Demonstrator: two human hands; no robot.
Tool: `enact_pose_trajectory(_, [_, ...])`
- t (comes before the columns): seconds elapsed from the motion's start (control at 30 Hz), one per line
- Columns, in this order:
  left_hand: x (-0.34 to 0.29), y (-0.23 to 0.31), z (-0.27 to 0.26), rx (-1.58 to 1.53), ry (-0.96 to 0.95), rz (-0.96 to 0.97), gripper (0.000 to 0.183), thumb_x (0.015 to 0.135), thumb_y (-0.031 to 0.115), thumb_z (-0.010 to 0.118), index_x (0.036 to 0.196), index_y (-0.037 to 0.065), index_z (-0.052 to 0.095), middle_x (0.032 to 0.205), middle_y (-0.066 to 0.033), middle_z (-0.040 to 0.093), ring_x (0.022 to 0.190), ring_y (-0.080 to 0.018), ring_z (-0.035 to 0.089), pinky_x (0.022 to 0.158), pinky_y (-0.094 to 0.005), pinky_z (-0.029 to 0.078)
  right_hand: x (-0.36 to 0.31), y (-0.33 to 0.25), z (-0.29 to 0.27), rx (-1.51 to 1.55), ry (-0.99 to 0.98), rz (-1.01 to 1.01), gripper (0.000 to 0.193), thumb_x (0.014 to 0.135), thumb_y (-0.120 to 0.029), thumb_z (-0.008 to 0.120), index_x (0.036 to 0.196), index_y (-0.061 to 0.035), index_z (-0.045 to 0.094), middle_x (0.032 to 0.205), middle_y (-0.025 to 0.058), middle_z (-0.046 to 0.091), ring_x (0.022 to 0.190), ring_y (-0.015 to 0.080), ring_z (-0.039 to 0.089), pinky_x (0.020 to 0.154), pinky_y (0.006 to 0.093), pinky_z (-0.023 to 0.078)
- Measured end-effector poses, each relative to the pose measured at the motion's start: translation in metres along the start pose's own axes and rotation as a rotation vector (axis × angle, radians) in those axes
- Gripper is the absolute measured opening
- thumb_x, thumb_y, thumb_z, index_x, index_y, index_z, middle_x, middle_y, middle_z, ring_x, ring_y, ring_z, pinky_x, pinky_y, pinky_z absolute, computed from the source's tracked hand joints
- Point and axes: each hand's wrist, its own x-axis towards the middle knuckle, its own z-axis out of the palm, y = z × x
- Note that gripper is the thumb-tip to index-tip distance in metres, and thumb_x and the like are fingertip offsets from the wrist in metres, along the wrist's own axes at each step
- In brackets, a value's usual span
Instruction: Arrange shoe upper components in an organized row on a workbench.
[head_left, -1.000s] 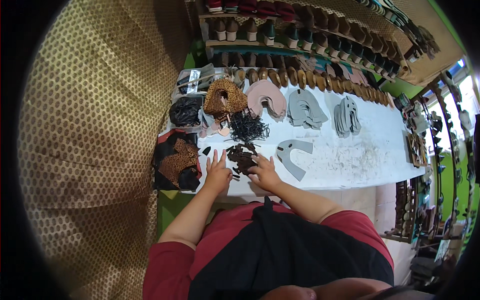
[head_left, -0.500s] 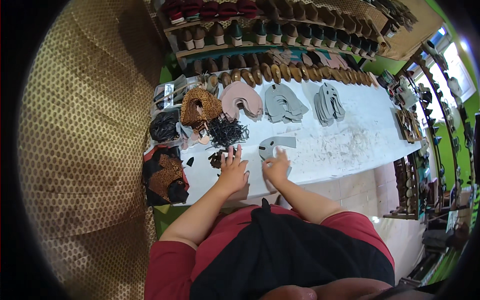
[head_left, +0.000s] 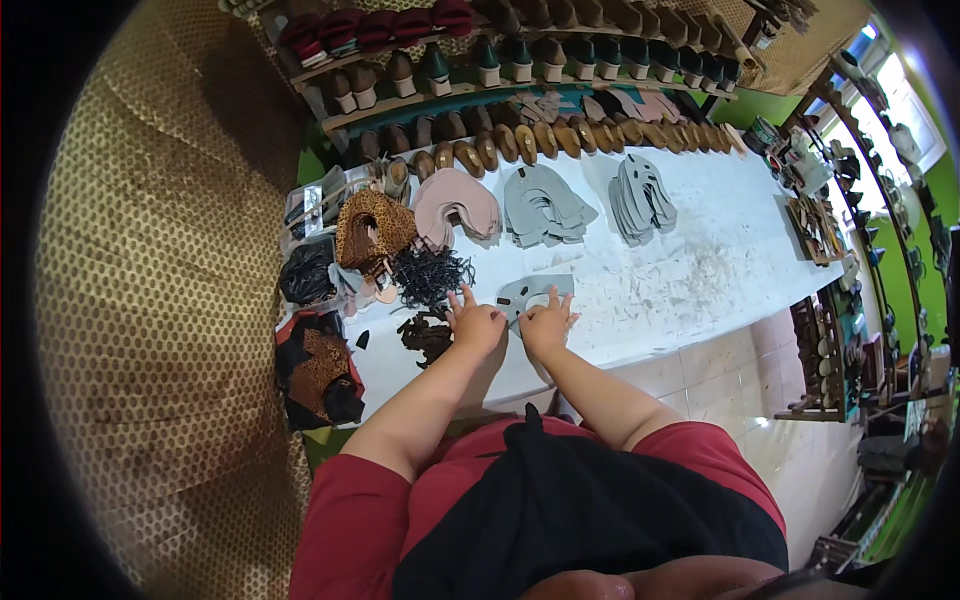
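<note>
**Both hands on a grey shoe-upper piece at the near table edge**

Head view: left hand (head_left: 474,326) lies palm down on the white worktable (head_left: 700,270), fingers spread flat, fingertips touching the left end of a grey cut shoe-upper piece (head_left: 535,292). Right hand (head_left: 546,324) rests on the same piece's near edge, fingers loosely spread, pressing rather than pinching; nothing is enclosed in either hand. The grey piece lies flat near the front edge of the table, between the two hands and just beyond them.

Just left of the left hand: small heap of dark brown cut bits (head_left: 425,335). Behind that, a tangle of black straps (head_left: 430,275). Further back: leopard-print uppers stack (head_left: 372,228), pink uppers stack (head_left: 455,205), grey uppers stack (head_left: 545,203), another grey stack (head_left: 642,197) well to the right. Black and leopard-print material pile (head_left: 318,365) at the table's left end. Rows of shoe lasts (head_left: 540,140) on the shelf behind the table. Person wears red sleeves, dark apron.
</note>
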Motion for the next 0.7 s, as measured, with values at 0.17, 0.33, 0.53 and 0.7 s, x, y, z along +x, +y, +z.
enact_pose_trajectory(0.17, [0.016, 0.015, -0.004, -0.041, -0.012, -0.152, 0.03, 0.078, 0.046, 0.076, 0.093, 0.02, 0.079, 0.165, -0.0219, 0.014, 0.151, -0.0493, -0.001, 0.113, -0.072, 0.004, -0.001, 0.002, 0.002, 0.035, 0.007, 0.002, 0.016, 0.08, -0.027, 0.072, 0.084, -0.0121, 0.077, 0.16, 0.0215, 0.028, 0.15, 0.0486, 0.008, 0.115, 0.0699, 0.0])
enact_pose_trajectory(0.33, [0.024, 0.017, -0.013, 0.125, 0.042, 0.022, 0.022, 0.075, 0.041, 0.08, 0.085, 0.021, 0.078, 0.164, -0.0192, 0.019, 0.15, -0.0506, 0.001, 0.11, -0.0756, 0.004, -0.002, 0.002, 0.004, 0.019, 0.011, -0.003, 0.013, 0.08, -0.023, 0.071, 0.085, -0.0112, 0.073, 0.16, 0.0207, 0.027, 0.15, 0.0477, 0.008, 0.115, 0.0696, -0.001])
enact_pose_trajectory(0.53, [0.025, 0.012, -0.007, 0.052, 0.093, 0.034, 0.015, 0.074, 0.034, 0.079, 0.081, 0.021, 0.078, 0.165, -0.0201, 0.018, 0.15, -0.051, -0.001, 0.111, -0.0751, 0.0, -0.006, 0.005, 0.01, 0.024, 0.06, -0.116, 0.014, 0.083, -0.024, 0.07, 0.093, -0.0138, 0.071, 0.159, 0.0194, 0.03, 0.15, 0.046, 0.012, 0.114, 0.0718, -0.002])
enact_pose_trajectory(0.7, [0.026, 0.011, -0.008, 0.077, 0.016, 0.06, 0.017, 0.074, 0.035, 0.08, 0.086, 0.023, 0.079, 0.166, -0.0197, 0.013, 0.15, -0.0514, -0.002, 0.112, -0.0726, 0.001, -0.014, 0.005, 0.0, -0.042, 0.078, -0.229, 0.018, 0.087, -0.024, 0.067, 0.102, -0.0166, 0.072, 0.16, 0.0165, 0.028, 0.15, 0.0432, 0.013, 0.113, 0.0732, 0.003])
